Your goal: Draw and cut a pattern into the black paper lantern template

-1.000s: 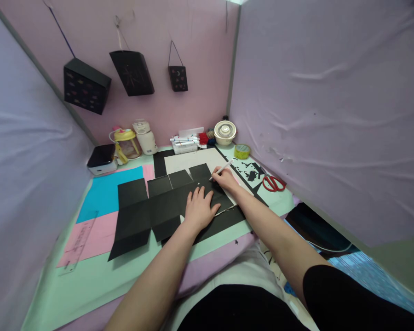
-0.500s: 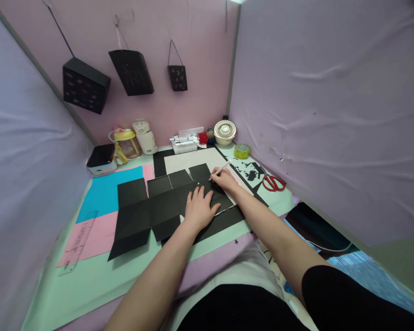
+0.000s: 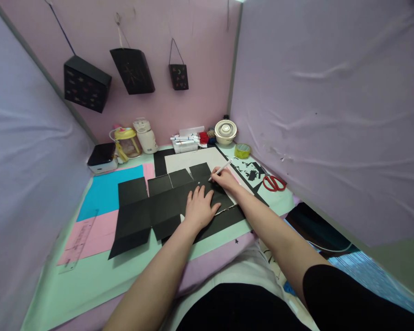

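A black paper cutout (image 3: 165, 202) with folded flaps lies across the table. My left hand (image 3: 200, 207) rests flat on it with fingers spread. Just beyond those fingertips, a small light star-shaped mark or hole shows in the black paper. To the right, my right hand (image 3: 223, 178) grips a white pen-like tool (image 3: 224, 166), its tip down at the black paper. Whether the tip is a nib or a blade is too small to tell. Beneath the cutout lie a white sheet (image 3: 179, 161) and more black paper (image 3: 207, 232).
Red-handled scissors (image 3: 274, 183), black scraps (image 3: 252, 174) and yellow-green tape (image 3: 242, 151) lie to the right. At left are blue paper (image 3: 103, 191), pink paper (image 3: 103, 234) and a clear ruler (image 3: 81, 241). Bottles, a pen box (image 3: 185, 143) and a lidded bowl (image 3: 225, 132) line the back.
Both hands stay almost in place on the black paper. The view has shifted very slightly.
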`<state>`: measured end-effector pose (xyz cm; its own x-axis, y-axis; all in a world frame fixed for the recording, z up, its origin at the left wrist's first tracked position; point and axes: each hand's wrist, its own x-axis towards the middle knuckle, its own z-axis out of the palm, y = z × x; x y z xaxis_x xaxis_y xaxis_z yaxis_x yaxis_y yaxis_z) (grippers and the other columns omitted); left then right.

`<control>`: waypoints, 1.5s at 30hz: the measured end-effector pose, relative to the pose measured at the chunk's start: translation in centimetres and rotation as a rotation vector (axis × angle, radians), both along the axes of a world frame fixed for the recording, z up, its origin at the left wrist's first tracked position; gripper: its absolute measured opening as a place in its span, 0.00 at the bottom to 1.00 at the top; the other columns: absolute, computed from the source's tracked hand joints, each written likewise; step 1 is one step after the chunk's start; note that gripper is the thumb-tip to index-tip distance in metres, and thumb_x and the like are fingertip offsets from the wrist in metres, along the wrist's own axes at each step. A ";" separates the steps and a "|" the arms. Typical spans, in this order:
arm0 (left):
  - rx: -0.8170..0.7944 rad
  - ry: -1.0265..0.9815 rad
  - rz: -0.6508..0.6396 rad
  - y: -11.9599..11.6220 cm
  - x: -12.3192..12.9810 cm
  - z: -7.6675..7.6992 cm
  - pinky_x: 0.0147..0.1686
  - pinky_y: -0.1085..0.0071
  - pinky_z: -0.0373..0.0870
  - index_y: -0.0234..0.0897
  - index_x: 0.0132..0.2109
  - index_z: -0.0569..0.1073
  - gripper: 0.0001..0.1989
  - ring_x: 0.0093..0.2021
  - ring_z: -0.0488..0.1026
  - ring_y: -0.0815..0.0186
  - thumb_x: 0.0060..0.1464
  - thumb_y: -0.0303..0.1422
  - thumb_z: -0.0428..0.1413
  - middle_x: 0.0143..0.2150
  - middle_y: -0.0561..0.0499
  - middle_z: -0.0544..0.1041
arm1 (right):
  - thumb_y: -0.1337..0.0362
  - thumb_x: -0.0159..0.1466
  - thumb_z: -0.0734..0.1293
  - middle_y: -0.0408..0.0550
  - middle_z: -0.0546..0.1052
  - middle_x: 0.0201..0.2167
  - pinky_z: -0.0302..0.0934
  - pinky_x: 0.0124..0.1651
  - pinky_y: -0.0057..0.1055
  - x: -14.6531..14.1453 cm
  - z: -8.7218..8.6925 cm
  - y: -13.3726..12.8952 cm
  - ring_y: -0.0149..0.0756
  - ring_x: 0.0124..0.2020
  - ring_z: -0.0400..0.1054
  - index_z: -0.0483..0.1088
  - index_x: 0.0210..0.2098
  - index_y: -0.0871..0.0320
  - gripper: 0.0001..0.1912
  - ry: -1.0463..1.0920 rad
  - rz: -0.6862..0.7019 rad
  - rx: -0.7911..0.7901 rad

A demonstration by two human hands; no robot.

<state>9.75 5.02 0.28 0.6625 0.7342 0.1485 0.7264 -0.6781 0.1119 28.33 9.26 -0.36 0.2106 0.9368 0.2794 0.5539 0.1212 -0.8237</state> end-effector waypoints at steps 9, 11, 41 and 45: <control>0.013 -0.001 -0.003 0.0 0.0 -0.1 0.64 0.50 0.49 0.41 0.63 0.66 0.28 0.68 0.53 0.49 0.62 0.50 0.46 0.68 0.39 0.61 | 0.66 0.57 0.62 0.40 0.76 0.22 0.60 0.32 0.24 -0.2 0.2 -0.1 0.30 0.26 0.70 0.70 0.26 0.56 0.05 -0.015 0.026 -0.010; 0.009 -0.003 -0.003 0.0 0.1 -0.1 0.64 0.49 0.49 0.40 0.63 0.66 0.28 0.68 0.53 0.49 0.62 0.50 0.46 0.68 0.38 0.61 | 0.66 0.57 0.62 0.40 0.76 0.22 0.60 0.33 0.24 -0.2 0.3 -0.1 0.30 0.27 0.70 0.70 0.26 0.56 0.06 -0.020 0.024 -0.011; 0.001 -0.008 0.003 0.1 0.0 -0.1 0.65 0.49 0.49 0.40 0.63 0.66 0.28 0.68 0.53 0.48 0.62 0.49 0.47 0.68 0.38 0.61 | 0.64 0.56 0.62 0.37 0.72 0.22 0.58 0.33 0.27 -2.0 1.9 -0.2 0.32 0.26 0.67 0.66 0.31 0.55 0.03 0.206 0.005 0.149; -0.021 -0.002 0.005 0.1 0.0 0.0 0.65 0.48 0.48 0.39 0.63 0.65 0.29 0.69 0.52 0.48 0.62 0.50 0.47 0.68 0.38 0.60 | 0.62 0.57 0.64 0.39 0.73 0.23 0.58 0.33 0.28 -2.9 1.5 -0.6 0.32 0.27 0.67 0.68 0.29 0.56 0.04 0.113 -0.035 0.060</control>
